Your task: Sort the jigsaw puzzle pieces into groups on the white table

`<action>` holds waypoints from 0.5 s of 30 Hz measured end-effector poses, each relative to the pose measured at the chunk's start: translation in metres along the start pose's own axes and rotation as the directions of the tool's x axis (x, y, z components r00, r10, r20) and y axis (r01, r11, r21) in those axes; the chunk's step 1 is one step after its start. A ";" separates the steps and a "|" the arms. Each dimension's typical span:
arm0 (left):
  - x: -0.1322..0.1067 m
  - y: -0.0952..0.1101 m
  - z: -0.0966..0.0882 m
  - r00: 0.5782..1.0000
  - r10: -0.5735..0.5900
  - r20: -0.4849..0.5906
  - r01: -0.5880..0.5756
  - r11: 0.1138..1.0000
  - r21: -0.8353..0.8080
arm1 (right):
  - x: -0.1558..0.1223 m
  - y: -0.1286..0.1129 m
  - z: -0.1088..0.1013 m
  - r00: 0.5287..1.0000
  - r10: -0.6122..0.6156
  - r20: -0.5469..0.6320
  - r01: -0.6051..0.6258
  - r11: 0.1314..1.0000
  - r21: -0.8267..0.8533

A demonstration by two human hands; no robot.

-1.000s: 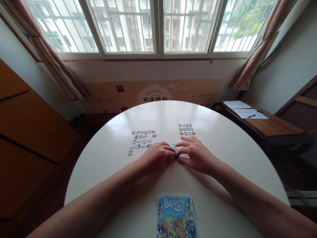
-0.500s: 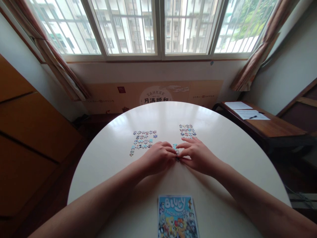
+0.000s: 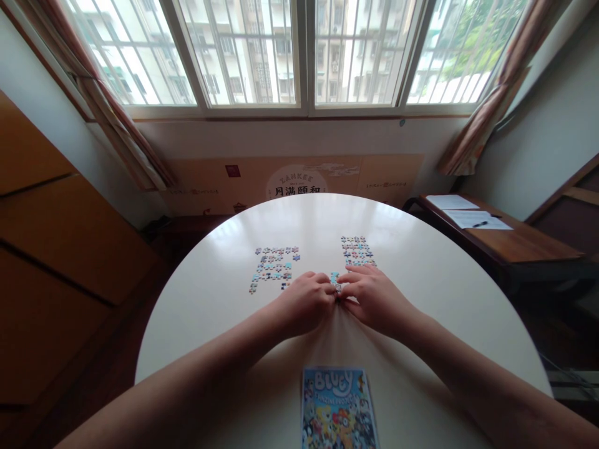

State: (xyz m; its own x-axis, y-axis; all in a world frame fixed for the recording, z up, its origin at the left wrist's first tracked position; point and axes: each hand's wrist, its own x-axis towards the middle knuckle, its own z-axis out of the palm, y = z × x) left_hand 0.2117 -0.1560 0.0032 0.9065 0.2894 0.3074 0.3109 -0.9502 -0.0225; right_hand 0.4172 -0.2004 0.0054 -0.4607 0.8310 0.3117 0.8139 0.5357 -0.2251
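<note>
On the round white table my left hand and my right hand meet fingertip to fingertip, both pinched on a small joined strip of puzzle pieces between them. Most of that strip is hidden by my fingers. A spread of loose puzzle pieces lies just beyond my left hand. A smaller group of puzzle pieces lies beyond my right hand. A blue Bluey picture card lies flat at the table's near edge.
A dark wooden side table with white papers and a pen stands at the right. A printed cardboard panel leans on the wall under the window. Wooden cabinets line the left side. Curtains hang at both window ends.
My hands have closed tighter together on the strip of pieces, and the right fingers have curled in. The view has shifted slightly right and down.
</note>
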 end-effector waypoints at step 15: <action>-0.002 -0.016 0.004 1.000 -0.011 -0.009 0.010 0.992 -0.123 | -0.003 0.010 -0.012 0.999 -0.004 -0.039 0.006 0.998 0.060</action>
State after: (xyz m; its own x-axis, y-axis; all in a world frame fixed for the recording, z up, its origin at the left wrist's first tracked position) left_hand 0.2062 -0.1413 -0.0010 0.9004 0.2990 0.3160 0.2826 -0.9542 0.0979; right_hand 0.4306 -0.1994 0.0130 -0.4498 0.8222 0.3488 0.7883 0.5490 -0.2777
